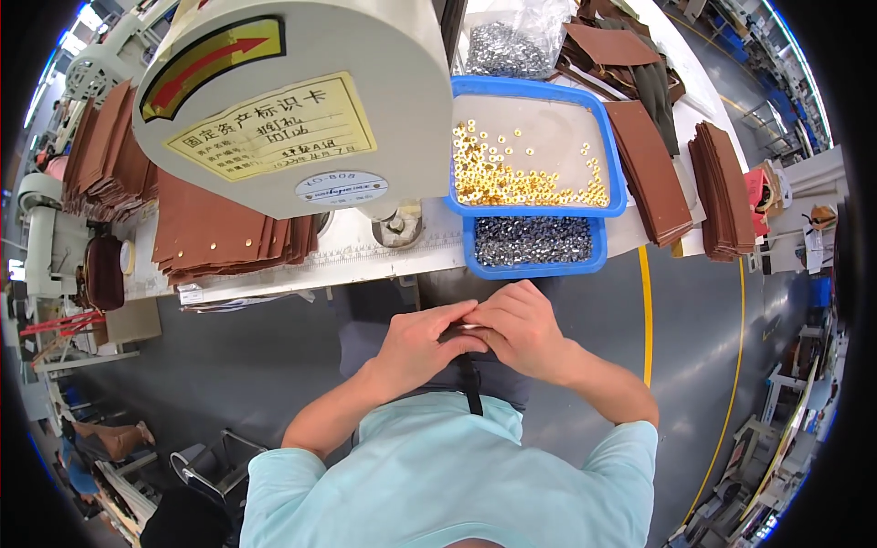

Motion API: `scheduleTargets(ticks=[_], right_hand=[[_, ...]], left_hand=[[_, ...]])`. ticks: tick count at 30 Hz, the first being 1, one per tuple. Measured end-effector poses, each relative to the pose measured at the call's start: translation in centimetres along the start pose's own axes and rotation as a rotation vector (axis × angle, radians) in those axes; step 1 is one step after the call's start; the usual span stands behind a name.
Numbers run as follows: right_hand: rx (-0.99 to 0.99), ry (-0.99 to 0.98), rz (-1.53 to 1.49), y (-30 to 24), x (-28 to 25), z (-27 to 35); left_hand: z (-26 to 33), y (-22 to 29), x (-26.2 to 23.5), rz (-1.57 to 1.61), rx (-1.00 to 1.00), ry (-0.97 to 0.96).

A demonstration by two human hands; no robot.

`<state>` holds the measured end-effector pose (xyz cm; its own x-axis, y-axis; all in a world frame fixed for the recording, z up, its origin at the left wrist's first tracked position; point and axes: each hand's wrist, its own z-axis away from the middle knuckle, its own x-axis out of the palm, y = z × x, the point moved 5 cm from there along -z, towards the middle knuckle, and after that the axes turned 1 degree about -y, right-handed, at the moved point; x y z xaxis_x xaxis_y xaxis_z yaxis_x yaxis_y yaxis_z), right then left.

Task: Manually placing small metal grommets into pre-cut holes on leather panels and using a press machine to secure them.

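Observation:
My left hand [422, 345] and my right hand [519, 331] meet in front of my body, just past the table's near edge. Their fingertips press together, closed around a spot where a small pale sliver shows. What they hold, if anything, is too small and covered to name. Closest to them on the table is a blue tray [471, 267] of small dark metal rivet parts [534, 242]. A larger blue tray [618, 183] above it holds gold-coloured ring-shaped eyelets [493, 178], spread mostly along its lower left.
A big pale machine head [292, 55] overhangs the table [402, 260] at left, above a round metal base [397, 226]. Brown leather pieces [210, 237] with gold studs lie below it. More brown panels [650, 173] and a clear bag of metal parts [512, 50] lie right and behind.

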<state>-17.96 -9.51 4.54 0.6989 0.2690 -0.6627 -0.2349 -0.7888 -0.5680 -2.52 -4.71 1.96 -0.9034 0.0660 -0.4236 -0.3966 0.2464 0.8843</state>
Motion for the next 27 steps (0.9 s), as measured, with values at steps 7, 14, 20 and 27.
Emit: scheduleTargets(ticks=[7, 14, 20, 27], right_hand=[[0.472, 0.14, 0.146, 11.6, -7.2, -7.1], [0.663, -0.165, 0.276, 19.8, -7.4, -11.3], [0.616, -0.221, 0.465, 19.5, -7.4, -11.9], [0.405, 0.02, -0.287, 4.6, -4.5, -6.4]], left_hand=[[-0.6, 1.4, -1.6, -0.16, -0.044, -0.06], [-0.8, 2.2, -2.8, -0.125, -0.218, -0.118], [-0.6, 0.1, -3.4, 0.165, -0.369, -0.08], [0.9, -2.0, -2.9, 0.527, -0.493, 0.006]])
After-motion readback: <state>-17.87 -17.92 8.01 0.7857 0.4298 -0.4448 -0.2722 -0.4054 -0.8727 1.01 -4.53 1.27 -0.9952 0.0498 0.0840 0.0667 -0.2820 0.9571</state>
